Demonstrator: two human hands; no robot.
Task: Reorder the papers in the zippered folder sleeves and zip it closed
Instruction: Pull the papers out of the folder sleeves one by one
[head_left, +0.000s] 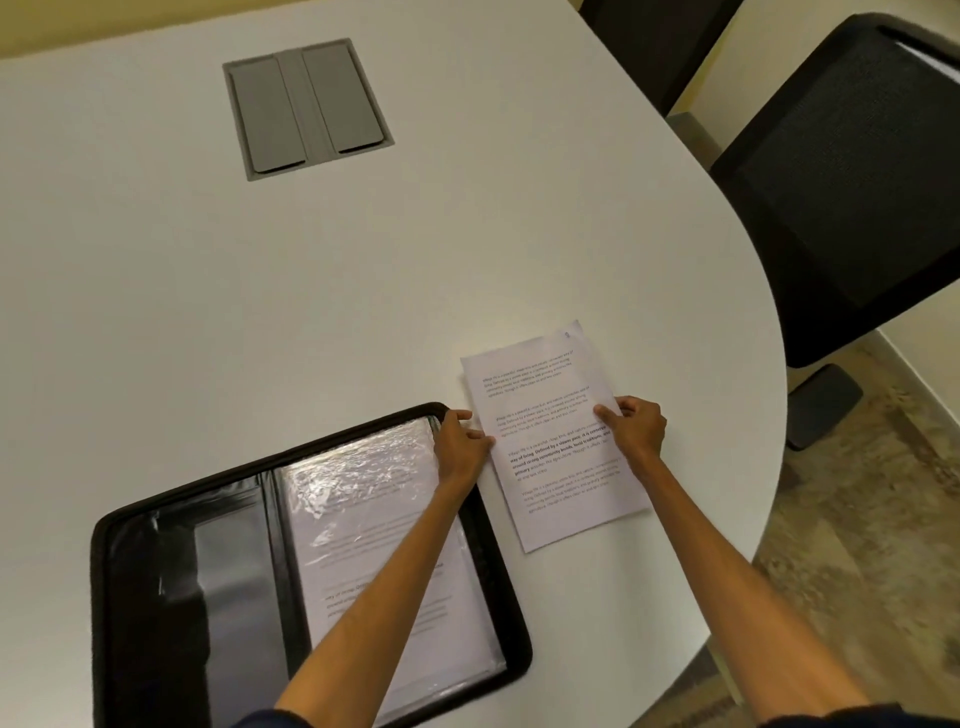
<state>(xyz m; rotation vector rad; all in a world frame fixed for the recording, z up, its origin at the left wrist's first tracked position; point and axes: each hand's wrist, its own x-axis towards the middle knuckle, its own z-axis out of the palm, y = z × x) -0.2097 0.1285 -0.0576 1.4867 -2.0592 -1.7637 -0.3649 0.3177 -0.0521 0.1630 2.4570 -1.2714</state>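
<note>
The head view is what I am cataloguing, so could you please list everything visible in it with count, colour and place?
table: one, white, fills most of the view
hatch: one, grey, set into the far tabletop
folder: one, black, lying open and unzipped, near left on the table
sleeve: at least one, clear, right half of the folder, printed page inside
paper: at least one loose sheet, white with print, on the table right of the folder
chair: one, black, far right
floor: brown and beige, lower right
left hand: at the paper's left edge, grip unclear
right hand: pinches the paper's right edge
</note>
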